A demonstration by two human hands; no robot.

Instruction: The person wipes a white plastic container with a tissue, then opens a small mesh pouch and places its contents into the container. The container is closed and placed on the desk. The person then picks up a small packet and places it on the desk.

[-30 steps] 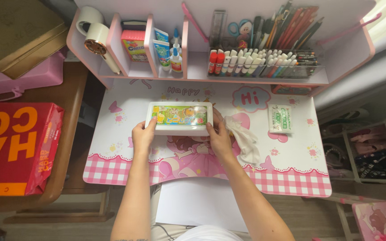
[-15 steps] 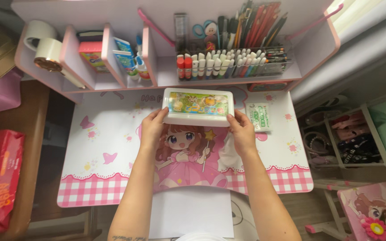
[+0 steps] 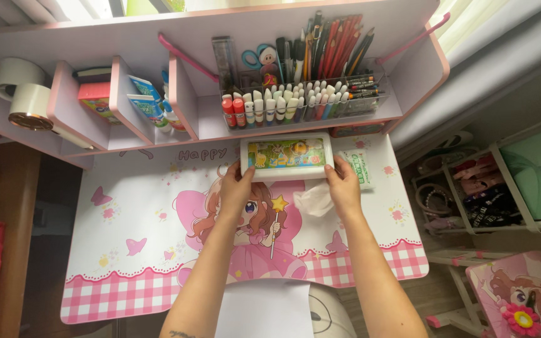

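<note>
Both hands, left (image 3: 238,188) and right (image 3: 344,186), grasp the white rectangular plastic box with a colourful picture lid (image 3: 287,156) by its ends. It has moved far across the pink cartoon-printed tabletop (image 3: 133,219), now just below the marker shelf (image 3: 302,103), uncovering a crumpled white tissue (image 3: 313,199).

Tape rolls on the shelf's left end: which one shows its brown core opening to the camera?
The lower roll, nearer the desk front; its brown inner ring faces the camera. The upper roll behind it shows only its white side.
</note>
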